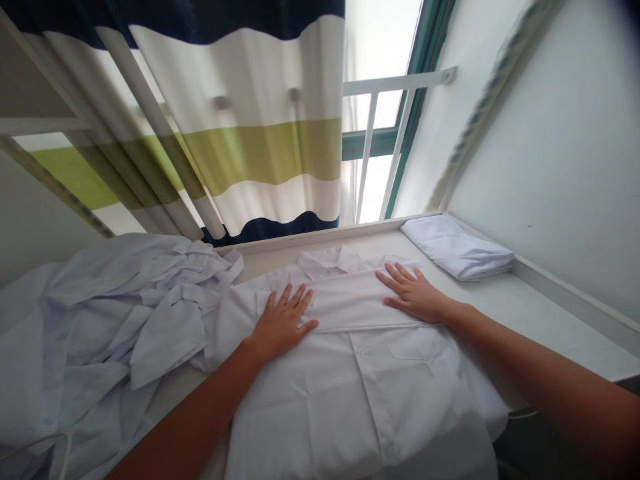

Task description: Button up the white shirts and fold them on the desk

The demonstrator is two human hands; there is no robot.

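Note:
A white shirt (pixel 320 400) lies spread on the white table, its collar at the far side and its buttoned front and a pocket facing up. Across its upper part runs a flat folded band of white cloth. My left hand (pixel 284 319) rests palm down on the left part of this band, fingers spread. On the band's right end lies my right hand (pixel 411 293), also flat with fingers apart. Neither hand grips anything. The shirt's lower part reaches the near edge of the view.
To the left is a loose heap of white shirts (pixel 150 300). A folded white garment (pixel 457 247) sits at the back right by the wall. Behind the table (pixel 545 313) hang a striped curtain (pixel 260 147) and a white window railing (pixel 395 83). A raised rim borders the table.

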